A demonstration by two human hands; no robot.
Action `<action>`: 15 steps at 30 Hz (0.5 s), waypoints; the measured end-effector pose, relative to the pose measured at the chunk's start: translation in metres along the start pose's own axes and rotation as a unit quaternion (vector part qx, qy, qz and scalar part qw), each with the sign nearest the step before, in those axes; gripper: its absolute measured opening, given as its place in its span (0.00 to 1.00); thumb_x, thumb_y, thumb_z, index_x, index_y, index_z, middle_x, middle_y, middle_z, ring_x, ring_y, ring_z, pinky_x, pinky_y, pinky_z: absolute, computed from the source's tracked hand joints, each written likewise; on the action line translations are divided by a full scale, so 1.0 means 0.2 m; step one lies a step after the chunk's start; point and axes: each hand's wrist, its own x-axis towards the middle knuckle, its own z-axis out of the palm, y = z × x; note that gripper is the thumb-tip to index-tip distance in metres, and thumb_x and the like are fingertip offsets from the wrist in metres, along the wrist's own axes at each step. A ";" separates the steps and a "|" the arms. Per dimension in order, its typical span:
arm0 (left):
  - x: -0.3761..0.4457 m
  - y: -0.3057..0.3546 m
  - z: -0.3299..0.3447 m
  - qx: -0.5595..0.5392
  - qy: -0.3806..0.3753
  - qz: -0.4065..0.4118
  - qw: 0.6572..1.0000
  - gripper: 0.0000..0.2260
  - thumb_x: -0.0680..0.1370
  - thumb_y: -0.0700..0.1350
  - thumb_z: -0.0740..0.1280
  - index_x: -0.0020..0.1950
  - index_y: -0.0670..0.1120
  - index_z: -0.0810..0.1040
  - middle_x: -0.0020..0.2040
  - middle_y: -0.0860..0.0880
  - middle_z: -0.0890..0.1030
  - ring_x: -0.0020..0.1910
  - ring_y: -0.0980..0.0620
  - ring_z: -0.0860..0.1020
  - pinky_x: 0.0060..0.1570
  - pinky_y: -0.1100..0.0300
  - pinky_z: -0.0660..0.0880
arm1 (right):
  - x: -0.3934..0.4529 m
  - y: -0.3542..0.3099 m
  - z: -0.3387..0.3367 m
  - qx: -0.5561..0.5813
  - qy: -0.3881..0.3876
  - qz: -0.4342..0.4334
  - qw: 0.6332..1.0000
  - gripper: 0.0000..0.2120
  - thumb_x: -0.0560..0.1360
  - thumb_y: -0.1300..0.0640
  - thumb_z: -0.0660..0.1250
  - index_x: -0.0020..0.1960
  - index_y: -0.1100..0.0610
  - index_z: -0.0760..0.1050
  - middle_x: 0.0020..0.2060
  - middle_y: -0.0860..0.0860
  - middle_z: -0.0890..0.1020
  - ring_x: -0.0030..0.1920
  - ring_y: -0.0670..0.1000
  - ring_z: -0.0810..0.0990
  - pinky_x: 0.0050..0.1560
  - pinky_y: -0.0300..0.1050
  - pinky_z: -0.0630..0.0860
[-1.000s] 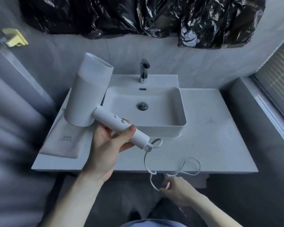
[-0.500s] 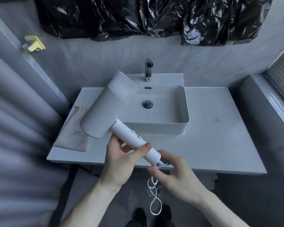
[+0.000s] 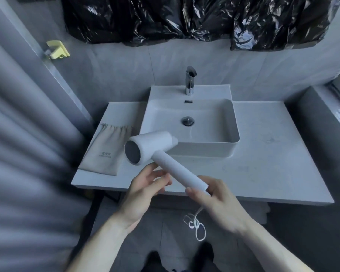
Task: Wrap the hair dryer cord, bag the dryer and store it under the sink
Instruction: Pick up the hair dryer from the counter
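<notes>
Both forearms up from the bottom edge, meeting at centre over the counter's [image 3: 273, 163] front lip. Left hand [image 3: 145, 185] coming in from 7 o'clock, palm turned up and toward the camera, fingers [image 3: 155, 174] loosely bent under the upper handle, thumb tip against its underside; a light cradle, not a clench, cannot tell how firm. Right hand [image 3: 218, 201] in from 5 o'clock, back of the hand up, thumb [image 3: 196, 193] and fingers closed round the butt end of the handle where the cord leaves. Dryer [image 3: 155, 148] white, held in the air just in front of the sink [image 3: 234, 122], handle slanting from 4 o'clock up to 10, barrel across the top, dark rear grille facing 8 o'clock, nozzle end pointing toward 3 and overlapping the sink's front wall in view. Cord [image 3: 195, 224] dropping straight down from beneath the right hand, hanging in a loose tangle of loops toward 6 o'clock over the grey floor. Bag [image 3: 106, 150] beige, drawstring, lying flat on the counter at 9 o'clock of the dryer, gathered mouth toward the wall, small print near its lower end. Tap [image 3: 189, 81] at 12 o'clock behind the basin, drain [image 3: 187, 121] below it. Black plastic [image 3: 185, 18] draped across the wall up top; yellow clip [image 3: 57, 50] at 10 o'clock.
</notes>
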 end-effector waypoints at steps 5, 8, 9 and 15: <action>-0.01 -0.06 -0.52 0.122 0.006 -0.073 0.990 0.44 0.52 0.75 0.80 0.63 0.53 0.85 0.61 0.51 0.87 0.59 0.52 0.86 0.68 0.45 0.78 | 0.03 0.01 0.12 0.008 0.013 0.059 0.998 0.23 0.75 0.43 0.68 0.45 0.65 0.75 0.25 0.41 0.63 0.24 0.44 0.61 0.25 0.36 0.58; 0.00 -0.14 -0.80 0.286 0.023 -0.001 0.958 0.47 0.58 0.64 0.85 0.75 0.63 0.71 0.71 0.61 0.78 0.66 0.61 0.79 0.68 0.52 0.76 | 0.04 0.00 0.21 0.019 0.004 0.081 0.997 0.25 0.71 0.38 0.67 0.44 0.61 0.80 0.23 0.42 0.65 0.23 0.43 0.62 0.25 0.33 0.59; 0.02 -0.16 -0.86 0.323 0.019 0.035 0.946 0.49 0.61 0.59 0.85 0.78 0.65 0.66 0.75 0.63 0.73 0.70 0.62 0.76 0.69 0.55 0.74 | 0.04 0.00 0.24 0.022 -0.003 0.086 0.996 0.24 0.71 0.38 0.67 0.42 0.61 0.81 0.23 0.43 0.65 0.23 0.44 0.63 0.26 0.34 0.60; 0.13 -0.23 -0.90 0.318 -0.094 0.136 0.934 0.41 0.65 0.48 0.87 0.74 0.59 0.74 0.74 0.60 0.77 0.72 0.59 0.76 0.72 0.55 0.74 | 0.07 0.03 0.37 0.100 -0.033 0.115 0.988 0.23 0.71 0.42 0.66 0.39 0.62 0.83 0.25 0.51 0.60 0.27 0.52 0.56 0.33 0.50 0.51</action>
